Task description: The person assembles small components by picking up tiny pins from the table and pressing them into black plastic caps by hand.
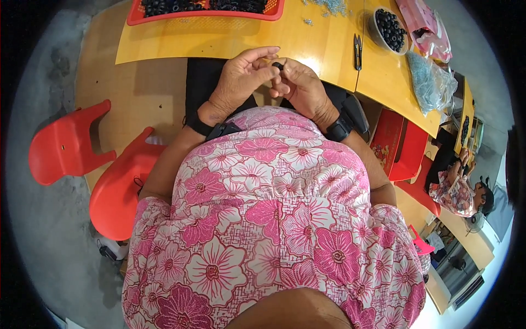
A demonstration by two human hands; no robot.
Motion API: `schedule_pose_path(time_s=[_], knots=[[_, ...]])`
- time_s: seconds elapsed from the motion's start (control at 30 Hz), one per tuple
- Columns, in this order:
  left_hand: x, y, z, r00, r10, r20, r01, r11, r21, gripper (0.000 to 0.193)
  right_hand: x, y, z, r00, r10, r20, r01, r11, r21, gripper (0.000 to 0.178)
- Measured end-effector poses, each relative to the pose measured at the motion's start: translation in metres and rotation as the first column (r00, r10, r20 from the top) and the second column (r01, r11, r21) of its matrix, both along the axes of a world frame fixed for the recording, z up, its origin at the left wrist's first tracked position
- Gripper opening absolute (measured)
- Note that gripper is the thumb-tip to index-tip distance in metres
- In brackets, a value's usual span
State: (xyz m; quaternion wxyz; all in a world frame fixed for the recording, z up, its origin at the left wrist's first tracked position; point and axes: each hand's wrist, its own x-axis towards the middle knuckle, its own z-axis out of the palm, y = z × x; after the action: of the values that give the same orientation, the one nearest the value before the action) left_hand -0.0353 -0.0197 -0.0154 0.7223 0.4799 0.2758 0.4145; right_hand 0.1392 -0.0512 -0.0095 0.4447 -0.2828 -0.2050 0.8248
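Note:
My two hands meet just in front of the yellow table's near edge, above my lap. A small black ring-shaped part is pinched between them. My left hand has its fingers curled toward the part, with the index finger stretched out over it. My right hand grips the part from the right with thumb and fingertips. Both wrists wear black bands. My pink flowered top fills the lower middle of the view.
A red tray of black parts sits at the table's far edge. A white bowl of black parts, small black snips, clear bags and a pink bag lie to the right. Red plastic chairs stand at my left. Another person sits at far right.

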Motion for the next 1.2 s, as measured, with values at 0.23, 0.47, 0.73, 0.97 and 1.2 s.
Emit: schedule_pose_path(time_s=[0.23, 0.47, 0.73, 0.97, 1.2], knots=[[0.005, 0.0, 0.003, 0.979, -0.052, -0.196, 0.069, 0.994, 0.08, 0.041, -0.004, -0.006, 0.011, 0.856, -0.091, 0.508, -0.063, 0.959, 0.278, 0.02], [0.002, -0.001, 0.011, 0.974, -0.135, -0.182, 0.138, 0.99, 0.005, 0.043, -0.004, -0.007, 0.011, 0.777, -0.162, 0.609, -0.114, 0.914, 0.388, 0.023], [0.004, -0.002, 0.004, 0.967, -0.059, -0.25, 0.09, 0.989, 0.115, 0.042, -0.01, -0.007, 0.008, 0.765, -0.197, 0.613, -0.066, 0.923, 0.378, 0.025], [0.003, 0.003, 0.0, 0.982, -0.052, -0.183, 0.062, 0.997, 0.047, 0.03, -0.004, 0.0, 0.012, 0.995, -0.074, 0.072, 0.072, 0.997, 0.043, 0.027], [0.003, 0.002, -0.005, 0.972, 0.066, -0.224, -0.031, 0.987, 0.156, 0.023, -0.003, -0.002, 0.015, 0.995, -0.046, -0.085, 0.038, 0.995, -0.091, 0.032]])
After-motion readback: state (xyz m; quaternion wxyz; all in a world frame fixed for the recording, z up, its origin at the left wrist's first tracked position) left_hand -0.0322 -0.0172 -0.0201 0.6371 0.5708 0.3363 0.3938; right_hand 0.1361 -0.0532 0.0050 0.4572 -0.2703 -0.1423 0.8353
